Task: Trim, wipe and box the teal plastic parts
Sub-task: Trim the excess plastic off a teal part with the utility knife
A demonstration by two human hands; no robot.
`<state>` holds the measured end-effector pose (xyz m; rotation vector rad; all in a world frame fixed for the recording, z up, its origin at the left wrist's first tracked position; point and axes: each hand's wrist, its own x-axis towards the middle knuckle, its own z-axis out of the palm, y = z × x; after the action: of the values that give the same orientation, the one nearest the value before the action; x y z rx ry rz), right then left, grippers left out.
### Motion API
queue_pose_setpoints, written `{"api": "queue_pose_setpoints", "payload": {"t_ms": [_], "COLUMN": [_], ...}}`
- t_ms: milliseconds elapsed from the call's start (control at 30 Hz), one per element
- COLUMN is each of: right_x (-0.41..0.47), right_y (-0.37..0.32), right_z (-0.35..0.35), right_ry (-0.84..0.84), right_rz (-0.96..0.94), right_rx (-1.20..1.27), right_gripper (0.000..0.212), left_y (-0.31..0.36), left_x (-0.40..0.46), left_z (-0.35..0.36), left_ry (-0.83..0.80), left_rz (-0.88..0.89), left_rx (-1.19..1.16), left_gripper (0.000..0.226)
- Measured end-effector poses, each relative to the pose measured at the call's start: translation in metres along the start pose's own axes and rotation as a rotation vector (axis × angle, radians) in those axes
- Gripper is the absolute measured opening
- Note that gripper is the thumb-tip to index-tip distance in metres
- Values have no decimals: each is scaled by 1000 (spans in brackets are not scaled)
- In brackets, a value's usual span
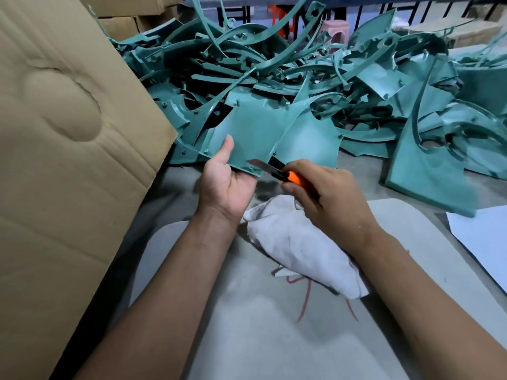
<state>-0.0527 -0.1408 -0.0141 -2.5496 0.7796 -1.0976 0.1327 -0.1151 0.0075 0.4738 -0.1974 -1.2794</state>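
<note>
Teal parts [255, 127], orange/blk knife [285, 174], white cloth [296, 242]

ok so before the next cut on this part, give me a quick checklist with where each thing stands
1. Part held: ok, left hand has its near edge, thumb on top.
2. Knife in a firm grip: ok, right hand is curled round the orange handle.
3. Blade out and at the edge: ok, it lies along the part's near edge.
4. Left fingers out of the blade's path: not ok, the tip points toward the left hand, close by.
5. Cloth ready for wiping: ok, it lies under the right wrist.
6. Box open to take the part: cannot tell, only its outer wall shows.
</note>
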Motion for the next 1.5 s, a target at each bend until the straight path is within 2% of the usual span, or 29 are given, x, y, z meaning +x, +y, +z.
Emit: {"api": "queue_pose_setpoints", "payload": {"t_ms": [133,300,467,533,633,733,800,967,1167,1267,1400,1500], "right_x": [-1,1,3,1,-4,-3,-3,-5,-5,-1,-2,-3], "right_y": [0,6,23,20,5,-3,-2,2,7,16,34,47], "right_z": [0,-3,-13,-14,-8,-2,-1,-5,-7,-14,-25,-38], "right_ry": [60,293,479,456,298,125,96,264,373,450,513,591], "right_rz": [-6,79,299,246,51,10,8,60,111,187,349,498], "right_rx": [-48,-89,-129,-129,-95,-95,-122,-219,-176,-156,-179,-200], "right_gripper": [20,22,25,22,29,36,36,36,32,30,40,44], "left_y": [-3,-10,-14,-14,-15,-15,-14,-14,-15,-11,-6,-3], "left_x": [-5,-9,-14,-14,-13,-14,-17,-14,-14,-14,-14,-14], "left_z": [4,11,13,16,14,12,15,14,9,4,0,-1], "left_ry": [-7,11,76,75,59,51,54,171,138,155,166,149], "left_rz": [-33,-55,-98,-94,-111,-145,-146,-79,-98,-69,-53,-61], "left_rx": [-40,-49,8,10,24,42,38,-43,-27,-15,84,126], "left_gripper": [46,35,37,38,46,49,44,25,21,23,25,39]}}
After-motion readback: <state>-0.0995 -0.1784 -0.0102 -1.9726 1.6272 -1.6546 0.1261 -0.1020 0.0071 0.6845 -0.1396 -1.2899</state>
